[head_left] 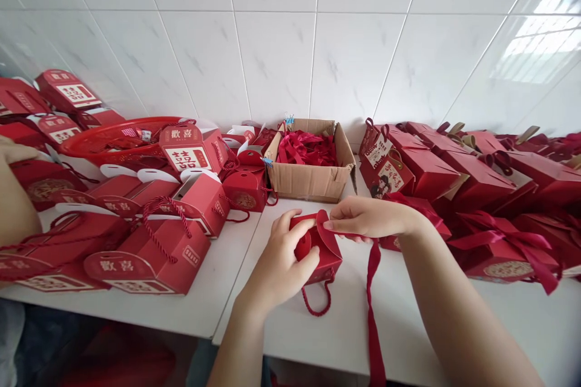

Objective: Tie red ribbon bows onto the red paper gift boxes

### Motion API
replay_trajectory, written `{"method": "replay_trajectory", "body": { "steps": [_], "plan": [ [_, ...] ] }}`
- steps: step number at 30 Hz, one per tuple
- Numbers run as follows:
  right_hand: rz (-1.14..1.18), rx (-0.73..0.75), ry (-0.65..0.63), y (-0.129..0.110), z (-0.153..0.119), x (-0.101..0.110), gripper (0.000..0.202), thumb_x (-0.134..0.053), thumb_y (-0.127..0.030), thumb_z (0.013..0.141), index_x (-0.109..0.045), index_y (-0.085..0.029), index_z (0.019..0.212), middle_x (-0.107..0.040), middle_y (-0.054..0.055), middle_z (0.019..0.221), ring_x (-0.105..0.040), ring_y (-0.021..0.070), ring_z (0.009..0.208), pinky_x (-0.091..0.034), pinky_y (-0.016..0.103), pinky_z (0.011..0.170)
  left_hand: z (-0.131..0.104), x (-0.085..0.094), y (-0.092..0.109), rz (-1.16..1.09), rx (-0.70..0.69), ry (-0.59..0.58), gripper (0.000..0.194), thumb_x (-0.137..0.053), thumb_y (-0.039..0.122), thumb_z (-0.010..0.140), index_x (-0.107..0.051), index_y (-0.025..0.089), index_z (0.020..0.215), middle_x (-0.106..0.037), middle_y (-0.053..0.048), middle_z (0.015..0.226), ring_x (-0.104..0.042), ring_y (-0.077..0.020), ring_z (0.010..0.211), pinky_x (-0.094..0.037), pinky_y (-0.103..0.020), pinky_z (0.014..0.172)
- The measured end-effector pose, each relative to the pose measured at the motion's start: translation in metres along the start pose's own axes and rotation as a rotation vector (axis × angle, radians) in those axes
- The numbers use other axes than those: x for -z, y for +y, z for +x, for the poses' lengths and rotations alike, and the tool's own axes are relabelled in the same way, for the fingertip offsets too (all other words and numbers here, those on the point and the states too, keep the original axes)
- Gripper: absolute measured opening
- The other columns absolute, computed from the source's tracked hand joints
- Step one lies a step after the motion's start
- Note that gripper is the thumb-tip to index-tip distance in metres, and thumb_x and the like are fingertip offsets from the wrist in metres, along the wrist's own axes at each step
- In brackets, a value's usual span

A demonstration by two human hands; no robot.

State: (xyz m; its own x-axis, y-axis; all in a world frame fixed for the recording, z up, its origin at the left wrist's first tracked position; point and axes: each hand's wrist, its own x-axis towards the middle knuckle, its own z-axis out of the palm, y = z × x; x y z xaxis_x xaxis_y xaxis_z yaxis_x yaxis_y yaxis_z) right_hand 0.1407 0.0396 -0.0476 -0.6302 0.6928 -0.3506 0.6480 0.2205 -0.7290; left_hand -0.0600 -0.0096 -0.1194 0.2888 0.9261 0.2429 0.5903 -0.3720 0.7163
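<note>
A small red gift box (327, 265) with a twisted cord handle stands on the white table, below the cardboard box. Around its left side and top, my left hand (285, 254) has its fingers spread, the fingertips touching the top flaps. At the box's upper right, my right hand (363, 217) pinches a dark red ribbon (373, 314) close to a raised rounded flap. The ribbon's long end hangs from that hand, over the table's front edge. Part of the box top is hidden by my fingers.
Behind is a cardboard box (308, 181) of red ribbons. Red boxes (149, 254) and a red basket (109, 133) fill the left, with another person's arm (16, 211) at the edge. More red boxes (499, 260), some ribboned, line the right. A tiled wall (272, 60) rises behind.
</note>
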Motion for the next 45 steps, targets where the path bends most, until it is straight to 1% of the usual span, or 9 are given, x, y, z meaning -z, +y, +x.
{"method": "replay_trajectory", "body": {
  "steps": [4,8,18,22,26,30,34,41,45],
  "plan": [
    [-0.002,-0.008,-0.018,-0.003,0.002,-0.003,0.043,-0.046,-0.050,0.089,-0.045,-0.018,0.061,-0.048,-0.003,0.053,-0.040,0.0071,0.046,-0.030,0.022,0.043,0.000,0.000,0.001,-0.021,-0.017,0.034,0.027,-0.050,0.038,0.089,-0.063,0.027,0.110,-0.049,-0.008,0.134,-0.040,-0.0294,0.131,-0.036,-0.048,0.108],
    [-0.032,-0.004,-0.026,-0.005,0.002,-0.004,0.043,-0.045,-0.047,0.090,-0.044,-0.017,0.059,-0.049,-0.003,0.054,-0.039,0.0066,0.045,-0.031,0.022,0.044,0.001,-0.003,-0.001,-0.080,-0.023,0.045,0.027,-0.039,0.032,0.094,-0.064,0.029,0.105,-0.052,-0.006,0.131,-0.043,-0.0264,0.128,-0.037,-0.046,0.107],
    [-0.072,0.071,-0.047,-0.002,0.004,-0.004,0.035,-0.044,-0.041,0.091,-0.048,-0.018,0.065,-0.052,-0.002,0.059,-0.049,0.0098,0.054,-0.037,0.023,0.052,0.004,-0.008,0.003,-0.118,-0.001,0.146,0.012,-0.053,0.025,0.085,-0.065,0.024,0.087,-0.058,-0.007,0.119,-0.051,-0.0254,0.119,-0.041,-0.042,0.102],
    [-0.105,0.132,0.147,0.001,0.004,-0.006,0.026,-0.056,-0.043,0.085,-0.055,-0.018,0.077,-0.059,0.000,0.076,-0.053,0.0126,0.067,-0.039,0.024,0.057,0.006,-0.009,0.003,-0.143,0.008,0.197,0.011,-0.055,0.025,0.083,-0.067,0.024,0.081,-0.059,-0.007,0.117,-0.052,-0.0263,0.118,-0.040,-0.044,0.102],
    [-0.105,0.231,0.388,0.000,0.002,-0.009,0.033,-0.065,-0.047,0.079,-0.059,-0.022,0.100,-0.058,0.005,0.107,-0.055,0.0190,0.099,-0.045,0.031,0.080,0.007,-0.009,0.004,-0.161,-0.020,0.244,0.012,-0.056,0.027,0.082,-0.068,0.024,0.081,-0.058,-0.007,0.123,-0.050,-0.0281,0.122,-0.037,-0.047,0.105],
    [-0.110,0.361,0.278,-0.004,0.003,-0.011,0.029,-0.060,-0.044,0.085,-0.062,-0.022,0.102,-0.058,0.005,0.112,-0.054,0.0188,0.105,-0.042,0.032,0.092,0.006,-0.009,0.004,-0.157,-0.038,0.272,0.012,-0.057,0.030,0.082,-0.069,0.024,0.082,-0.057,-0.008,0.126,-0.047,-0.0293,0.126,-0.035,-0.049,0.107],
    [-0.121,0.474,0.196,-0.005,0.006,-0.013,0.031,-0.066,-0.040,0.081,-0.061,-0.020,0.103,-0.060,0.005,0.110,-0.056,0.0174,0.100,-0.044,0.029,0.086,0.006,-0.007,0.003,-0.187,-0.048,0.292,0.011,-0.059,0.028,0.081,-0.068,0.024,0.084,-0.058,-0.007,0.123,-0.049,-0.0275,0.124,-0.036,-0.046,0.107],
    [-0.185,0.359,0.186,-0.008,0.002,-0.013,0.034,-0.070,-0.037,0.075,-0.061,-0.022,0.104,-0.065,0.003,0.108,-0.058,0.0196,0.095,-0.044,0.031,0.082,0.005,-0.002,0.002,-0.223,-0.012,0.281,0.012,-0.058,0.031,0.084,-0.068,0.024,0.083,-0.059,-0.007,0.122,-0.051,-0.0264,0.122,-0.037,-0.042,0.105],
    [-0.239,0.287,0.184,-0.008,0.000,-0.012,0.040,-0.071,-0.042,0.073,-0.061,-0.021,0.106,-0.065,0.004,0.106,-0.058,0.0214,0.093,-0.044,0.031,0.078,0.003,0.002,-0.001,-0.360,-0.018,0.339,0.012,-0.059,0.032,0.085,-0.066,0.023,0.084,-0.060,-0.007,0.122,-0.054,-0.0256,0.120,-0.038,-0.041,0.106]
  ]
}}
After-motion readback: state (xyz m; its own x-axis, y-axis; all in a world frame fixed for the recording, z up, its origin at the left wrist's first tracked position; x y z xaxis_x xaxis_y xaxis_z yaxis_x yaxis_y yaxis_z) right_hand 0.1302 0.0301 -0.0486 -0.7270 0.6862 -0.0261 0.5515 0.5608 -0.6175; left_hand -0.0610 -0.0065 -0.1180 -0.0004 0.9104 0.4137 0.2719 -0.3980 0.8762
